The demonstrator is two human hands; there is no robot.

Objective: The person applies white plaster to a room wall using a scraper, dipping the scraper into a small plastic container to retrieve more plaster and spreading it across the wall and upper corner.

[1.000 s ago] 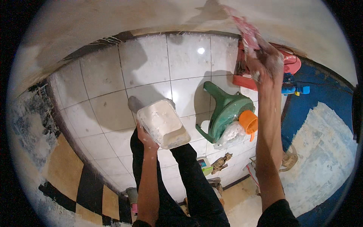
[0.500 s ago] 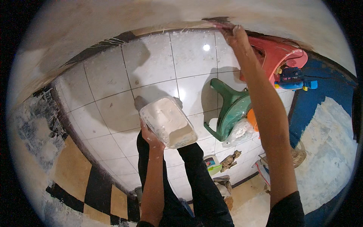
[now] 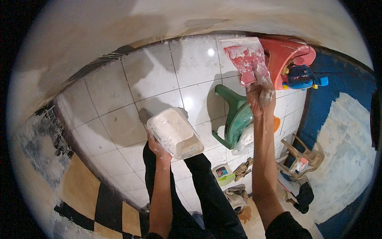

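My left hand (image 3: 159,150) holds a white rectangular tub (image 3: 190,147) by its left side, above my knees. White putty (image 3: 169,124) fills the far part of the tub, while the near end is scraped thinner. To the far right, my right hand (image 3: 260,95), smeared with white, is closed round a red putty spreader (image 3: 246,57). White putty coats its wide edge and streaks its face. The spreader is held away from the cream wall (image 3: 159,20), where a darker smear (image 3: 205,24) shows.
A green plastic stool (image 3: 240,115) stands on the white tiled floor (image 3: 155,59), beside a clear plastic bag (image 3: 243,141). Behind my right hand are a red plastic chair (image 3: 284,53) and a blue fan (image 3: 301,77). A brown stool (image 3: 314,159) is near the blue wall (image 3: 330,79).
My right hand has pulled the spreader back from the wall, toward me, so its face now shows. The left hand and tub have stayed nearly in place.
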